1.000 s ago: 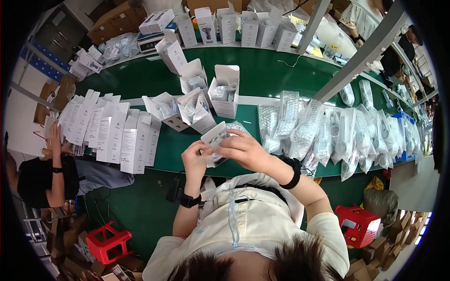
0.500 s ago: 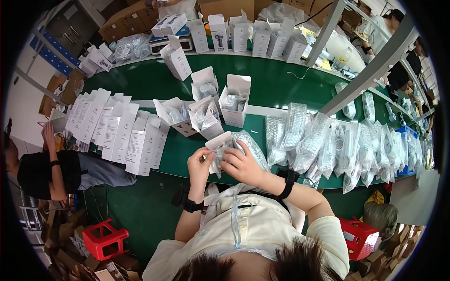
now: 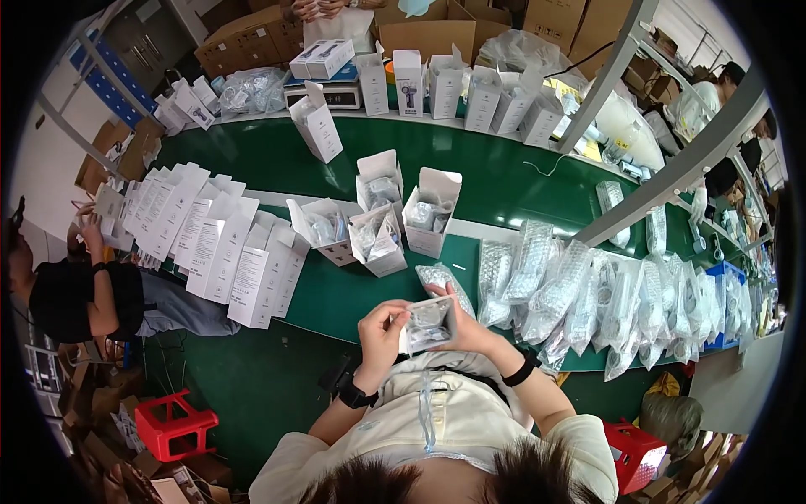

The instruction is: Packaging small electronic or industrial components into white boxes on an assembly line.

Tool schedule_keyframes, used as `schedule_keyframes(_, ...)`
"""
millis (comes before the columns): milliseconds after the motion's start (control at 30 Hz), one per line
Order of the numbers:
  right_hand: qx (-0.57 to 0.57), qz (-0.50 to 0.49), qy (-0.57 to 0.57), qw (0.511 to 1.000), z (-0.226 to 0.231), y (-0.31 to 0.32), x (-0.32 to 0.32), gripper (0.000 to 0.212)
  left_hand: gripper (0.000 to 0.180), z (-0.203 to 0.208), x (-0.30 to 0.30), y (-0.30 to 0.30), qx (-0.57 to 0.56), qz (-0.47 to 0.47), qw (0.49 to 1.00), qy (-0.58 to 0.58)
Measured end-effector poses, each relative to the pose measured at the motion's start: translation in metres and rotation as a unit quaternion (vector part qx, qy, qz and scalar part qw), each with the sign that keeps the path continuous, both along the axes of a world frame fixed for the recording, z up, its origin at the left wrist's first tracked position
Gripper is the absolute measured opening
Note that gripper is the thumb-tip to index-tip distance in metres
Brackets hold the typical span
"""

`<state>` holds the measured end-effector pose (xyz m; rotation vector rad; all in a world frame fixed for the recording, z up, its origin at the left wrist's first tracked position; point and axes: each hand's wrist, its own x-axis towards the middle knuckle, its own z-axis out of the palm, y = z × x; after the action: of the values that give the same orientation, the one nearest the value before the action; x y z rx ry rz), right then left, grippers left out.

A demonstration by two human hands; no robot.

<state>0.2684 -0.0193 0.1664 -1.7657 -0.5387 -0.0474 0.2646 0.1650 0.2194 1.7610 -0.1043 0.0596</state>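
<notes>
The green surface (image 3: 336, 298) has a bare patch just in front of the hands, between the flat white cartons (image 3: 214, 244) on the left and the bubble-wrapped packs (image 3: 579, 290) on the right. Straight ahead, four open white boxes (image 3: 382, 223) block the way. Behind them a wide green strip is free, up to the far row of boxes (image 3: 470, 92).

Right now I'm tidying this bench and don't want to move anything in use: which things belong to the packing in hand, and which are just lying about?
In use:
- small white box, held by left hand and right hand
- bubble-wrapped part by the right hand
- open boxes, already filled
- bubble-wrap bags in a row

Lying about:
- red stools
- cardboard cartons
</notes>
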Motion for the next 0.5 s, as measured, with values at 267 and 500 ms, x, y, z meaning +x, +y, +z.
schedule_keyframes(267, 0.079, 0.013, 0.158, 0.984, 0.076, -0.041, 0.008, 0.109, 0.033, 0.074, 0.047, 0.040, -0.033, 0.020, 0.992, -0.118)
schedule_keyframes(500, 0.275, -0.416, 0.040, 0.866, 0.104, -0.092, 0.097, 0.090, 0.089, 0.070, 0.135, 0.160, 0.361, 0.038, 0.932, -0.019)
